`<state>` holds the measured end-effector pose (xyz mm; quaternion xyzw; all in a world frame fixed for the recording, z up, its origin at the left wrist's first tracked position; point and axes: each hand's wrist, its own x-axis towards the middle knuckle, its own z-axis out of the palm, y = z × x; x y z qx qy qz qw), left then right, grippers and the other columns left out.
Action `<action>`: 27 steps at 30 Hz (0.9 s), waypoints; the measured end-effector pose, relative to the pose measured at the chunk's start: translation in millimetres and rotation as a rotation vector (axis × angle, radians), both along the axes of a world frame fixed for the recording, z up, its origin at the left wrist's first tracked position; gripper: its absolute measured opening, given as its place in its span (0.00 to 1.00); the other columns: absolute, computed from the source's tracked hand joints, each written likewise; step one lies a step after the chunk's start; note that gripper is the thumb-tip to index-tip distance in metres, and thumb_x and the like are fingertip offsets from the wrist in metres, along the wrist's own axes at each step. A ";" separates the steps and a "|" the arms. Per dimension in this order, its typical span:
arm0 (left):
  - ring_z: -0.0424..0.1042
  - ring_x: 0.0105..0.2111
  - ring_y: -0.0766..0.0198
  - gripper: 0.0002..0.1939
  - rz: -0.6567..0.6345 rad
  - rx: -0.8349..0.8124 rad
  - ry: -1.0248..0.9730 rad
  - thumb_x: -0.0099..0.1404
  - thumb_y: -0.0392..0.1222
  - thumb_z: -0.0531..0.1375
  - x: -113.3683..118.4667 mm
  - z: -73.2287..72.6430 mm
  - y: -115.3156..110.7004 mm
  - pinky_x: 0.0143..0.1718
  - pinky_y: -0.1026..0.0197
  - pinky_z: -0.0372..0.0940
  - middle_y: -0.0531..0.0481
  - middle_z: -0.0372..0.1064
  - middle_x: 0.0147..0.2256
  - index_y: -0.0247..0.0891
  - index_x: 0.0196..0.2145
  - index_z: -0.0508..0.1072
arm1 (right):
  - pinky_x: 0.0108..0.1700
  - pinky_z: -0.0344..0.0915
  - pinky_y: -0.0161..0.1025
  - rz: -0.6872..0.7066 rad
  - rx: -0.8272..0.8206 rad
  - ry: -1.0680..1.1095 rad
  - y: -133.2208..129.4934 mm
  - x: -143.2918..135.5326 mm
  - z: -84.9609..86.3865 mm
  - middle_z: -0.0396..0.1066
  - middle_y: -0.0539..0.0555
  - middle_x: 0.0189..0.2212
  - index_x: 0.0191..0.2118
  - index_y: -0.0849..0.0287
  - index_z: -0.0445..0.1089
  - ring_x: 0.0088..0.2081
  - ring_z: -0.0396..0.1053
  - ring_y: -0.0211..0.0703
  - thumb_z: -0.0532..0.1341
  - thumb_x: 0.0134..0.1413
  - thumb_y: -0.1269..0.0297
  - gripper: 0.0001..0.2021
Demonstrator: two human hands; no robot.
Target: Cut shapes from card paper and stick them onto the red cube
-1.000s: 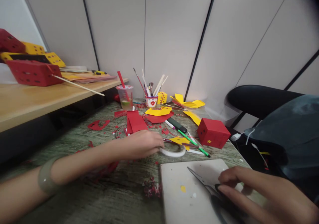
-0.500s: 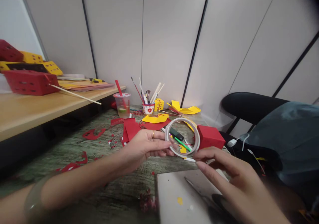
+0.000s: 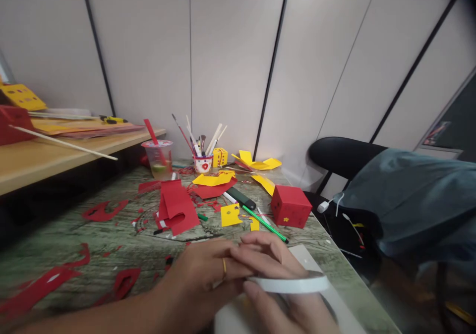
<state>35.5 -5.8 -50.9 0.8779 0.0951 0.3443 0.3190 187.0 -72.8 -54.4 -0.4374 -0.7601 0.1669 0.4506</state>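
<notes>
Both my hands hold a white tape roll [image 3: 293,284] low at the bottom centre, seen edge-on and lying flat. My left hand [image 3: 208,272], with a ring on one finger, grips its left side from above. My right hand [image 3: 286,309] is under and around the roll, its fingers over the left hand's fingertips. Beneath them lies a white board [image 3: 308,259], mostly hidden by the hands.
A red paper cube [image 3: 290,206] stands right of centre. Red paper sheets [image 3: 174,207], yellow scraps [image 3: 230,215], a green pen [image 3: 266,222], a plastic cup [image 3: 159,159] and a brush pot [image 3: 203,163] litter the green table. A wooden shelf [image 3: 55,153] is left; a black chair [image 3: 345,158] with grey cloth stands to the right.
My left hand picked the tape roll off the table and lifted it; my right hand left the scissors on the board and joined it. Both hands then brought the roll down and nearer.
</notes>
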 end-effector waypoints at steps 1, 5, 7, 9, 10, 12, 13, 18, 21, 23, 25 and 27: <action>0.68 0.37 0.65 0.14 0.007 0.017 0.011 0.58 0.32 0.55 -0.7 -1.6 -0.3 0.39 0.66 0.61 0.50 0.70 0.37 0.44 0.42 0.70 | 0.46 0.61 0.37 -0.008 0.031 -0.016 0.2 -0.2 -0.6 0.59 0.57 0.45 0.49 0.54 0.63 0.46 0.62 0.43 0.55 0.46 0.77 0.22; 0.69 0.33 0.64 0.11 0.068 0.015 0.055 0.58 0.32 0.55 -2.4 -1.1 -3.5 0.37 0.65 0.62 0.48 0.71 0.33 0.39 0.37 0.73 | 0.37 0.66 0.36 -0.089 0.106 -0.046 -1.0 1.2 -0.7 0.64 0.54 0.34 0.48 0.54 0.63 0.35 0.67 0.40 0.56 0.43 0.78 0.23; 0.69 0.30 0.66 0.09 0.121 -0.070 0.050 0.56 0.31 0.56 -2.7 0.2 -4.7 0.33 0.67 0.62 0.49 0.71 0.28 0.37 0.32 0.75 | 0.36 0.67 0.36 -0.143 0.077 -0.051 -2.3 2.7 0.8 0.68 0.52 0.32 0.47 0.54 0.63 0.34 0.68 0.40 0.56 0.44 0.77 0.22; 0.68 0.27 0.68 0.07 0.183 -0.209 0.085 0.54 0.31 0.57 -2.8 0.7 -4.8 0.31 0.69 0.61 0.52 0.70 0.26 0.38 0.28 0.75 | 0.33 0.68 0.36 -0.233 -0.051 -0.006 -3.1 3.7 4.0 0.71 0.52 0.30 0.41 0.56 0.67 0.33 0.69 0.42 0.57 0.44 0.74 0.15; 0.68 0.27 0.68 0.07 0.205 -0.287 0.118 0.53 0.32 0.58 -2.8 0.6 -4.5 0.30 0.69 0.60 0.53 0.70 0.26 0.39 0.28 0.75 | 0.31 0.68 0.35 -0.278 -0.136 0.031 -3.1 3.8 6.0 0.71 0.52 0.29 0.36 0.56 0.68 0.32 0.70 0.43 0.57 0.43 0.72 0.11; 0.67 0.28 0.68 0.07 0.223 -0.436 0.188 0.53 0.35 0.59 -3.0 0.1 -3.7 0.28 0.69 0.59 0.55 0.70 0.27 0.42 0.29 0.76 | 0.27 0.68 0.34 -0.323 -0.293 0.088 -2.1 3.7 10.3 0.72 0.51 0.25 0.28 0.57 0.68 0.30 0.70 0.44 0.59 0.41 0.68 0.03; 0.67 0.28 0.68 0.07 0.214 -0.502 0.208 0.53 0.37 0.59 -3.1 -0.2 -3.4 0.27 0.70 0.58 0.55 0.70 0.27 0.43 0.30 0.75 | 0.25 0.67 0.34 -0.318 -0.346 0.096 -1.3 3.7 12.1 0.72 0.51 0.24 0.26 0.57 0.68 0.28 0.70 0.44 0.60 0.40 0.66 0.03; 0.63 0.24 0.70 0.07 0.060 -0.759 0.222 0.53 0.41 0.60 -2.5 -0.8 -2.3 0.23 0.71 0.54 0.56 0.68 0.23 0.37 0.30 0.75 | 0.25 0.66 0.30 -0.288 -0.448 0.067 2.0 6.4 16.1 0.73 0.50 0.25 0.26 0.57 0.70 0.27 0.70 0.40 0.61 0.44 0.62 0.05; 0.64 0.24 0.70 0.09 0.064 -0.806 0.214 0.50 0.42 0.62 -2.0 -3.2 0.3 0.24 0.71 0.55 0.55 0.68 0.24 0.35 0.30 0.73 | 0.29 0.65 0.28 -0.262 -0.495 0.074 0.3 6.5 17.4 0.74 0.49 0.27 0.27 0.56 0.71 0.29 0.70 0.39 0.61 0.43 0.62 0.05; 0.66 0.26 0.68 0.12 0.077 -0.790 0.233 0.48 0.44 0.63 -2.8 -5.8 3.8 0.24 0.70 0.56 0.55 0.69 0.24 0.36 0.31 0.72 | 0.27 0.64 0.28 -0.276 -0.519 0.065 -1.7 4.9 18.9 0.73 0.49 0.25 0.25 0.56 0.72 0.27 0.69 0.39 0.61 0.43 0.61 0.05; 0.68 0.26 0.66 0.14 0.095 -0.683 0.294 0.49 0.46 0.63 -4.9 -7.9 8.4 0.24 0.69 0.57 0.54 0.70 0.25 0.37 0.32 0.71 | 0.23 0.62 0.29 -0.339 -0.540 0.059 -2.9 3.3 20.1 0.71 0.49 0.20 0.22 0.57 0.71 0.23 0.66 0.38 0.60 0.42 0.61 0.07; 0.68 0.26 0.66 0.10 0.135 -0.457 0.377 0.51 0.45 0.61 -8.1 -8.5 13.1 0.24 0.69 0.57 0.54 0.71 0.26 0.38 0.31 0.72 | 0.18 0.59 0.29 -0.401 -0.573 0.087 -2.2 2.8 20.1 0.66 0.48 0.16 0.21 0.59 0.70 0.18 0.62 0.35 0.60 0.40 0.61 0.07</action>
